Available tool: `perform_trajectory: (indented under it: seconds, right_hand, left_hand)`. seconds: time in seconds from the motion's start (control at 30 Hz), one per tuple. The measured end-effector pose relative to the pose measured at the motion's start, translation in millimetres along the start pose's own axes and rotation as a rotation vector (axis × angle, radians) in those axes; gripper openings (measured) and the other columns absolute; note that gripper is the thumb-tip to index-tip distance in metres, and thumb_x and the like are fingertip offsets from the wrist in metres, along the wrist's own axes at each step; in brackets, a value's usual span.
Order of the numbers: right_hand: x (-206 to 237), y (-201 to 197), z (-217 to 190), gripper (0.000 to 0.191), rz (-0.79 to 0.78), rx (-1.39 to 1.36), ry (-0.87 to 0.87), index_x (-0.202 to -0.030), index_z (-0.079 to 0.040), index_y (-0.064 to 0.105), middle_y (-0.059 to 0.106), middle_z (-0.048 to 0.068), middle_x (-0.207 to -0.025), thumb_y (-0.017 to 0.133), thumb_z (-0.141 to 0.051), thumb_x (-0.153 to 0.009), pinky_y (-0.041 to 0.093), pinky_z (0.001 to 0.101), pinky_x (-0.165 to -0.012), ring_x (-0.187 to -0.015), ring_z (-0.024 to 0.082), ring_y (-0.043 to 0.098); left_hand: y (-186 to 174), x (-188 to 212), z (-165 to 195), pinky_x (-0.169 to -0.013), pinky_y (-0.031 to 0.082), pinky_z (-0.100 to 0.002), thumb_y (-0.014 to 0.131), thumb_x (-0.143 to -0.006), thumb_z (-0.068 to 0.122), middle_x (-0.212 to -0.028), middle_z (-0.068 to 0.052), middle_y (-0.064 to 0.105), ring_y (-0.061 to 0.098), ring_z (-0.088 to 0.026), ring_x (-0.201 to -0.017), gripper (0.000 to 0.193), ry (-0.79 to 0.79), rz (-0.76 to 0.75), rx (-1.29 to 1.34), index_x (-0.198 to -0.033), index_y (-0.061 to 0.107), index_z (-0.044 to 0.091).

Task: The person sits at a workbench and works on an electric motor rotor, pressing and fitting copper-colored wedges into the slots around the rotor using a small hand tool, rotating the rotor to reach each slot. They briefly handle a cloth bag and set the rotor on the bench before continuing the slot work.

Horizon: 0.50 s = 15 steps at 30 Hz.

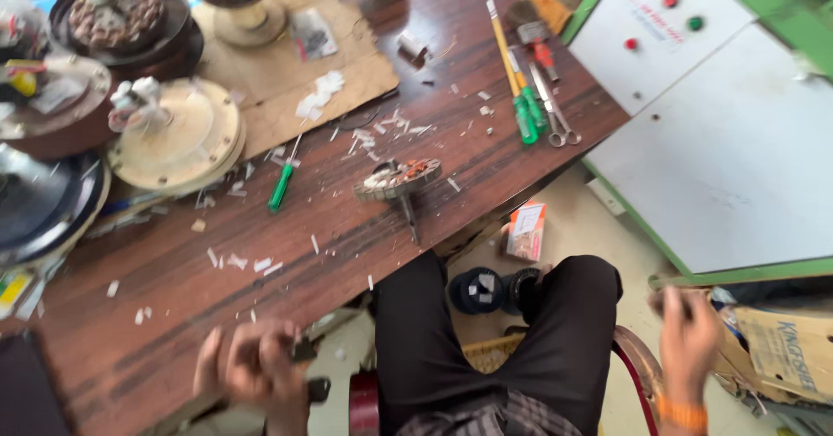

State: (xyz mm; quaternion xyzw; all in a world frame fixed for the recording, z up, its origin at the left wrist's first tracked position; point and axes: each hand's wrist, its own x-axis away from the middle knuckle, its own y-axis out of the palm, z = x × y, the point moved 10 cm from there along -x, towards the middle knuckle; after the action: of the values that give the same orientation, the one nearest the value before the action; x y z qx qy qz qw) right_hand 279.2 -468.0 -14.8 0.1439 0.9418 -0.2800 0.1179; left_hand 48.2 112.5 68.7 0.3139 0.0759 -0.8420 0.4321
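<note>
My left hand point(252, 368) is at the near edge of the brown wooden table point(173, 297), blurred, its fingers curled around a small dark object point(304, 349). Off the table to the right, my right hand point(687, 340) hangs beside my knee and close to a cardboard box point(790, 354). It is blurred, and whether it holds anything is unclear. A round motor stator point(399, 178) with copper windings and a shaft lies in the middle of the table, apart from both hands. A green-handled screwdriver point(280, 184) lies to its left.
Yellow and green screwdrivers point(521, 98) and scissors point(560, 124) lie at the table's right end. Round metal discs point(178, 137) and a cardboard sheet point(286, 72) sit at the back left. A white cabinet point(720, 132) with coloured buttons stands on the right. A small box point(525, 230) and dark round parts point(486, 290) lie on the floor.
</note>
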Motion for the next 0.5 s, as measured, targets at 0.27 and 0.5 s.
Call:
perform_trajectory:
  seconds: [0.27,0.5]
  right_hand:
    - [-120.6,214.3,-190.7,0.013,-0.367,-0.234,-0.408,-0.112,0.003,0.070,0.073,0.009,-0.098,0.061,-0.006,-0.109,0.056,0.0304,-0.079,-0.087,0.016,0.071]
    - [-165.8,257.5,-208.2,0.048,-0.183,0.591,-0.601,-0.132,-0.006,0.064,0.067,0.019,-0.117,0.082,-0.020,-0.089,0.053,0.0533,-0.084,-0.104,0.043,0.062]
  left_hand:
    - [179.6,-68.2,-31.8,-0.110,0.038,-0.051,0.090,-0.076,0.024,-0.144,-0.017,0.053,0.046,-0.038,-0.133,0.078,0.276,-0.743,-0.526,-0.146,0.055,0.018]
    - [162.4,-94.5,-80.8,-0.109,0.052,-0.041,0.085,-0.092,0.031,-0.134,-0.014,0.060,0.059,-0.028,-0.125,0.071,0.140,-0.481,-0.036,-0.145,0.045,0.008]
